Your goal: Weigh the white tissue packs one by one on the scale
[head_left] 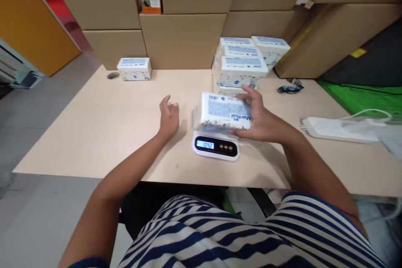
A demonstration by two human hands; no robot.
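My right hand [259,117] grips the right end of a tissue pack [224,111], with the thumb at its near side and the fingers at the far side. The white pack with blue print is over a small digital scale [216,145]. Its lit display shows digits, and its weighing plate is mostly hidden under the pack; I cannot tell whether the two touch. To the left of the scale, my left hand [169,115] is held over the table, fingers loosely curled and apart, with nothing in it.
Several more tissue packs [241,67] are stacked at the back right. A single tissue pack [135,69] stands at the back left beside a round cable hole [113,75]. Cardboard boxes [185,42] wall the back. A white power strip [341,129] lies on the right.
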